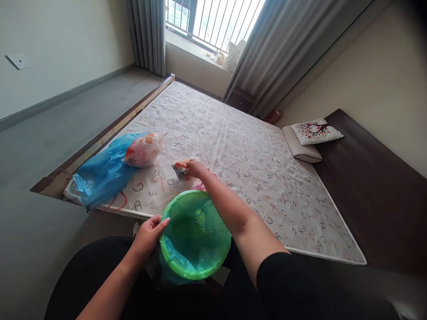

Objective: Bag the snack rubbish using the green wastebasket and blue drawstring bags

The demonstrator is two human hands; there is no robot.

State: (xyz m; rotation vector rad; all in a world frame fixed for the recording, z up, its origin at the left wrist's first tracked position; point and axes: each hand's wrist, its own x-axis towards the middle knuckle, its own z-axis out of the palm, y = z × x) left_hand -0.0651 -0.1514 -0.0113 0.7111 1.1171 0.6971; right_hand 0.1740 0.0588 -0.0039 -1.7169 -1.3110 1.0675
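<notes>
My left hand [151,234] grips the left rim of a green bin [220,266], thumb over the edge. A thin blue-green plastic liner [180,258] covers the bin's inside and folds over its rim. Beyond the bin, my right hand [193,169] is closed on a small crumpled plastic bag [180,169], orange and grey, just over the mattress. Some pink plastic [199,185] lies below that hand, partly hidden by the forearm and the bin. Left of it, a clear bag with orange print and pinkish contents [145,150] rests against a large blue plastic bag [103,171].
The letter-printed mattress [243,146] lies in a wooden bed frame [116,126]. A tree-print pillow [316,131] sits on a beige cushion [302,144] by the dark headboard [373,178]. Grey curtains [148,35] flank a barred window, with white bags [233,55] on its sill.
</notes>
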